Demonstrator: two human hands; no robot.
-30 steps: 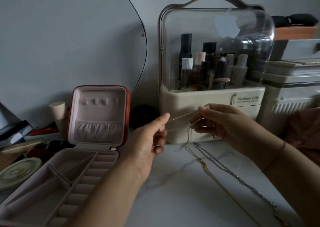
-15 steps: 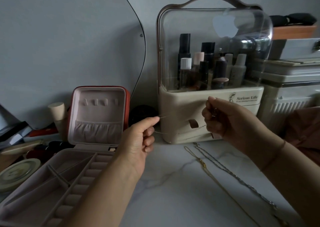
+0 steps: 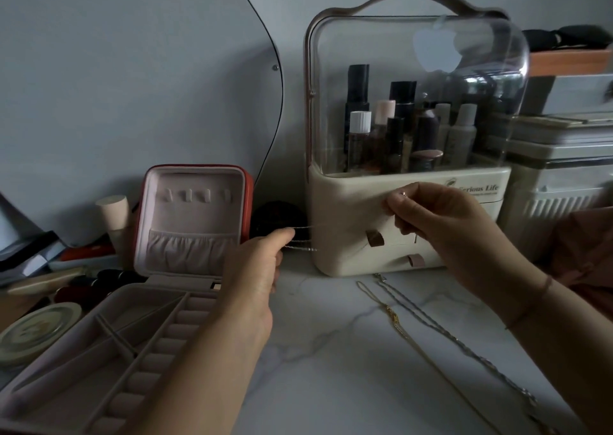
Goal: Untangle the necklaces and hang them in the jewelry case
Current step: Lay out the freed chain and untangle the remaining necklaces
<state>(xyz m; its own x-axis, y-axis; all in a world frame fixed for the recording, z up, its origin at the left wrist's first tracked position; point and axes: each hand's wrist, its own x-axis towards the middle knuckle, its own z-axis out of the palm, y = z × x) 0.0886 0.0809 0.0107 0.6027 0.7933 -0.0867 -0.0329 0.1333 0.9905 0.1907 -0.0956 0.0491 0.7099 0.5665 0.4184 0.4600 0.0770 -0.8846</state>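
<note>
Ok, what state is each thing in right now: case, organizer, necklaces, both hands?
Jewelry case: open, lid upright, hooks bare.
Thin necklace: stretched in the air between both hands.
Left hand: pinches one end.
Right hand: pinches the other end.
Gold necklace: lying on the tabletop, not hung.
Silver chain: lying beside it, not hung.
Cosmetics organizer: cover down, drawers shut.

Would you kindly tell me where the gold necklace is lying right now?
In the head view, the gold necklace lies on the marble counter, right of centre, beside the silver chain, below the right hand.
</note>
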